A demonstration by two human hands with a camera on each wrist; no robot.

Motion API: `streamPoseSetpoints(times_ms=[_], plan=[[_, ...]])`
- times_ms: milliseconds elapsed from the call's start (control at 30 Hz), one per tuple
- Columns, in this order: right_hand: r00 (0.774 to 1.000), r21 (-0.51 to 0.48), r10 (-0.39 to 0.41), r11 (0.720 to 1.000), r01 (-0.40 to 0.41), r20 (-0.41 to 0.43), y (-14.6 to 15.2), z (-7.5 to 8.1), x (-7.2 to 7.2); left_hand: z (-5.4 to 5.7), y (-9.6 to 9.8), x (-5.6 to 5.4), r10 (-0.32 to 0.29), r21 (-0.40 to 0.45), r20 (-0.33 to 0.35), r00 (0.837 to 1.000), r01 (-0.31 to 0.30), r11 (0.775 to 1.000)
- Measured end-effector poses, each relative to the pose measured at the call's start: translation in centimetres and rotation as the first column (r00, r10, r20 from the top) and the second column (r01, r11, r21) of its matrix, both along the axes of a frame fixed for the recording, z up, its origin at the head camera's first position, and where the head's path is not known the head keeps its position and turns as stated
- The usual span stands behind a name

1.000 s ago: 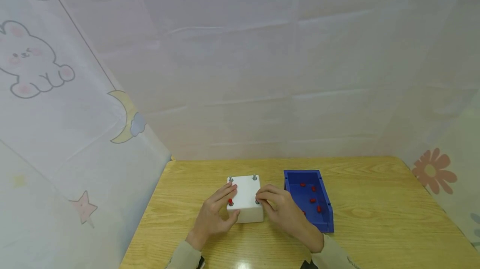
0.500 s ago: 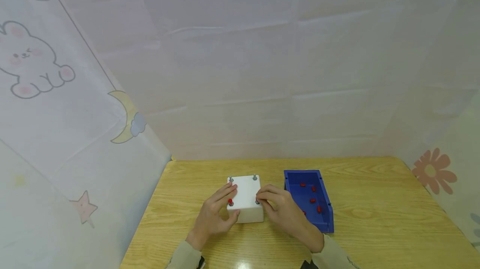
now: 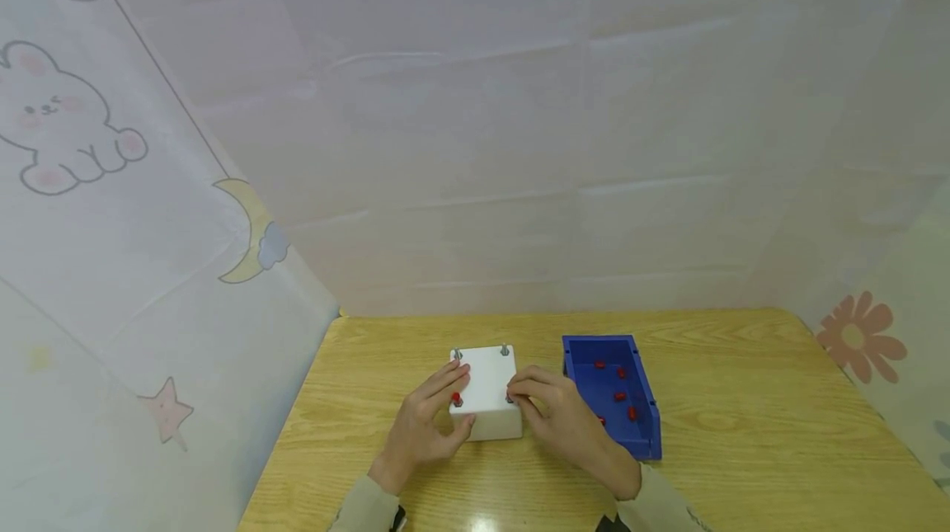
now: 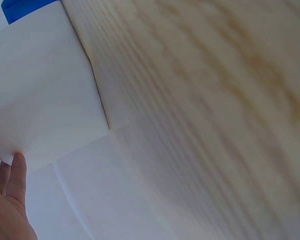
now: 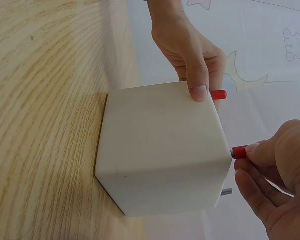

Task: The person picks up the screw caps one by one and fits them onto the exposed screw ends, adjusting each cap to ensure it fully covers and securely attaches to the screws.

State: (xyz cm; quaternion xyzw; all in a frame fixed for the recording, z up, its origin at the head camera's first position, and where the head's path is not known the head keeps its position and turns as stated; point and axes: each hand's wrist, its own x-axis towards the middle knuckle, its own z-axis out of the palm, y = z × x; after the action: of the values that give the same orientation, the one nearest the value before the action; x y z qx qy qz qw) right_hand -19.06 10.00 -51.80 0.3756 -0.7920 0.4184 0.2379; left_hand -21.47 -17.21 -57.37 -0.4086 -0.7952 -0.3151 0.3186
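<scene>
R-hand grip (image 3: 558, 415) pinching a red plastic-looking cylindrical cap (image 5: 238, 152) at a grey metal bolt (image 5: 232, 154), near-right corner of the white boxy block (image 3: 486, 385), left-of-centre on the wood-grain counter (image 3: 750, 400); L-hand grip (image 3: 421, 430) clasping near-left corner. Prob. best: cap square w/ bolt, no tilt.

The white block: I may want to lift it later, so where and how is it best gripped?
Probably grip the white block by its left and right walls, coming in from both sides: the walls in view look smooth and flat, while bolts stand up at its top corners, making a grip from above awkward.
</scene>
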Motion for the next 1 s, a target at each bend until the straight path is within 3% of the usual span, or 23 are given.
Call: streamPoseSetpoints(times_ms=[1000], plan=[[1.000, 0.007, -0.024, 1.000, 0.024, 0.012, 0.04, -0.51, -0.21, 0.07, 0.07, -0.08, -0.008, 0.002, -0.033, 0.999, 0.008, 1.000]])
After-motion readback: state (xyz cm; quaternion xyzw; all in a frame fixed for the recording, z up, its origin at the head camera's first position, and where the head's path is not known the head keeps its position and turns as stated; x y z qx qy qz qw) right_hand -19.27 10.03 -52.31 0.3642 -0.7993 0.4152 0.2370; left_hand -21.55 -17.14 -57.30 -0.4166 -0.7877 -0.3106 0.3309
